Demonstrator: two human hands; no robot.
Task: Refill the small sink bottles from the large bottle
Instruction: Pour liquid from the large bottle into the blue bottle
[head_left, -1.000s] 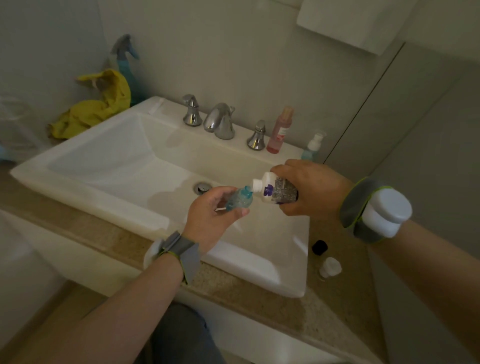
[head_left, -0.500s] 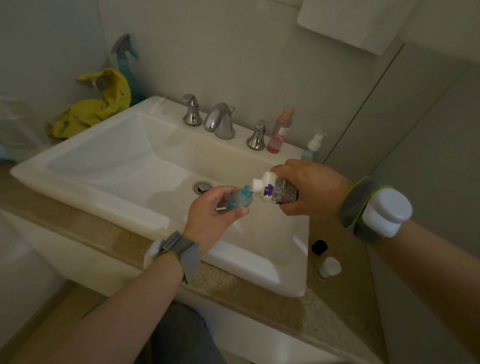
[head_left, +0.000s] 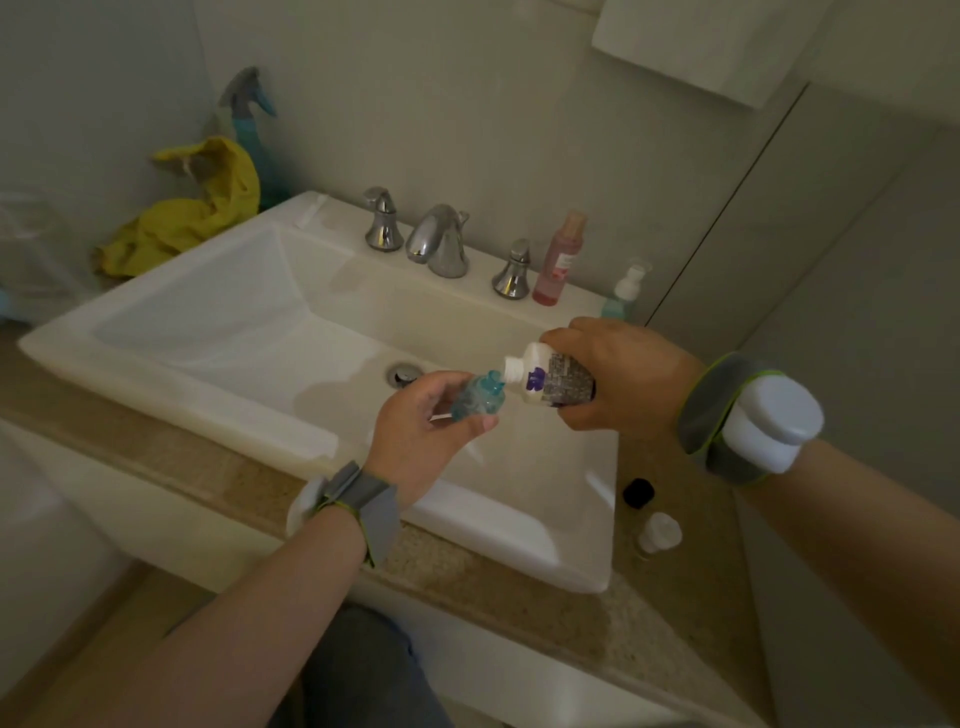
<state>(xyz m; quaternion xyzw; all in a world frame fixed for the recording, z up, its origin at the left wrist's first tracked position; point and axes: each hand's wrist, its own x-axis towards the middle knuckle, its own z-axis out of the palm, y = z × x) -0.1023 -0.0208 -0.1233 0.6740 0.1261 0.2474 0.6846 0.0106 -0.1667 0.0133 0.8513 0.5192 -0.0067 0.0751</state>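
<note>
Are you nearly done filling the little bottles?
Done: black cap and white cap lie on the counter. In hand: left hand holds the small teal bottle; right hand tips the large white bottle at its mouth. Left: capping, perhaps the pink bottle and pump bottle.

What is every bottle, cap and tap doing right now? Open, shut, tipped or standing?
small teal bottle: uncapped, tilted, held in left hand
large white bottle: uncapped, tipped sideways, neck at the small bottle's mouth, gripped by right hand
black cap: off, lying on counter
white cap: off, lying on counter
pink bottle: upright, capped
pump bottle: upright
faucet: no water running
</note>
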